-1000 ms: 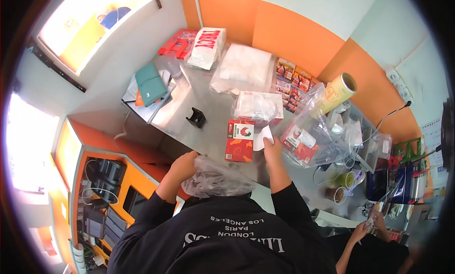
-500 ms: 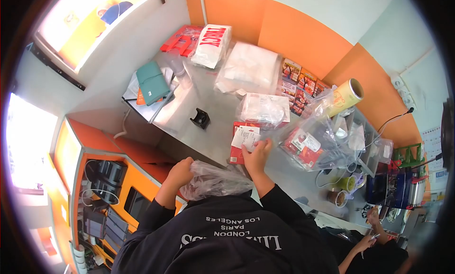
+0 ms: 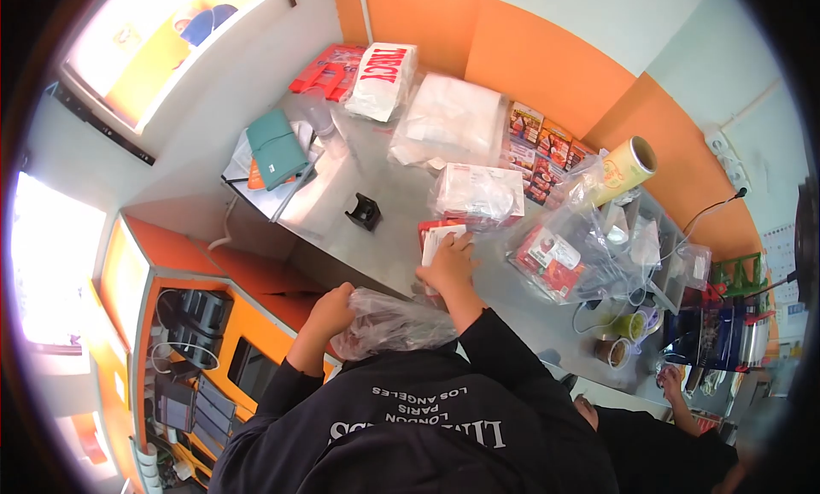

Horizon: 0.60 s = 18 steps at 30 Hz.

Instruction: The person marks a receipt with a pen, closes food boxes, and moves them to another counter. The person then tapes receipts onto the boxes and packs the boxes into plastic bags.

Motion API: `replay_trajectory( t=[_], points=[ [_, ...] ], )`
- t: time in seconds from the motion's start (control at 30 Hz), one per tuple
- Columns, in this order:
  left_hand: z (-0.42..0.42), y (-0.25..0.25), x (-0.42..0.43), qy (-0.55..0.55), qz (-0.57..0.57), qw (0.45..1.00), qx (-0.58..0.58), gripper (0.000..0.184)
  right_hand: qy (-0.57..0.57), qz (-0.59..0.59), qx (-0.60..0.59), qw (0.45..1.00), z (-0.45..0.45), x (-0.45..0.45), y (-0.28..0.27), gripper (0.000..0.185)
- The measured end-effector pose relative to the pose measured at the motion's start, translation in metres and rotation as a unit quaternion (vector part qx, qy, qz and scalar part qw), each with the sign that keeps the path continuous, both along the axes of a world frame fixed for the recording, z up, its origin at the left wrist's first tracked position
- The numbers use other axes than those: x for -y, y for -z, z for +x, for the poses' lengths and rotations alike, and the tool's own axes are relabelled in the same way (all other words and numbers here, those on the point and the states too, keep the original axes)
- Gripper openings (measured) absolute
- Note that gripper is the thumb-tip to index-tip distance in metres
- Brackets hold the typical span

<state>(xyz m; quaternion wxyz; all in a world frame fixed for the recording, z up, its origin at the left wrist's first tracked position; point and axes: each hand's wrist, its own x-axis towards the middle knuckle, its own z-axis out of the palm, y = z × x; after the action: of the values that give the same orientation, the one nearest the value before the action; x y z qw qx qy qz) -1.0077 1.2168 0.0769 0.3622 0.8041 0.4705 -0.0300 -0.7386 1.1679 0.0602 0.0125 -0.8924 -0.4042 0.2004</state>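
At the near table edge, my left hand (image 3: 328, 313) is closed on the edge of a clear plastic bag (image 3: 393, 325), which hangs crumpled in front of my chest. My right hand (image 3: 449, 270) lies over a small red box (image 3: 428, 228) with a white receipt (image 3: 436, 240) on top. Its thumb is at the left side and its fingers reach across the far part, gripping the box. Most of the box is hidden beneath that hand. Just beyond it sits a white-and-red box (image 3: 480, 192) in clear wrap.
Right of my hand, a bagged red box (image 3: 551, 253) stands by a film roll (image 3: 628, 165). Cups (image 3: 612, 351) are near the right edge. A black holder (image 3: 363, 212) and a teal notebook (image 3: 276, 148) lie left. A co-worker's arm (image 3: 677, 400) shows at lower right.
My right hand has shifted slightly left, from the right edge of the red box to over its top, covering more of the receipt. My left hand still holds the bag.
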Motion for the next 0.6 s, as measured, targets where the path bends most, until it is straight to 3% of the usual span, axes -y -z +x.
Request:
replay_trajectory(
  t=[0.13, 0.37, 0.53, 0.6],
  points=[
    [0.008, -0.014, 0.002, -0.062, -0.018, 0.998, 0.008, 0.028, -0.115, -0.015, 0.011, 0.993, 0.022, 0.04, 0.003, 0.089],
    [0.027, 0.014, -0.022, -0.073, -0.042, 0.994, 0.068, 0.031, -0.08, 0.122, -0.011, 0.989, 0.069, 0.099, 0.009, 0.066],
    [0.069, -0.012, -0.035, -0.057, -0.068, 0.995, 0.045, 0.037, -0.067, 0.27, -0.028, 0.96, 0.088, 0.136, -0.076, 0.058],
    [0.082, 0.011, -0.04, -0.03, 0.022, 0.998, 0.055, 0.034, -0.064, 0.289, -0.005, 0.955, 0.092, 0.15, -0.106, 0.057]
  ],
)
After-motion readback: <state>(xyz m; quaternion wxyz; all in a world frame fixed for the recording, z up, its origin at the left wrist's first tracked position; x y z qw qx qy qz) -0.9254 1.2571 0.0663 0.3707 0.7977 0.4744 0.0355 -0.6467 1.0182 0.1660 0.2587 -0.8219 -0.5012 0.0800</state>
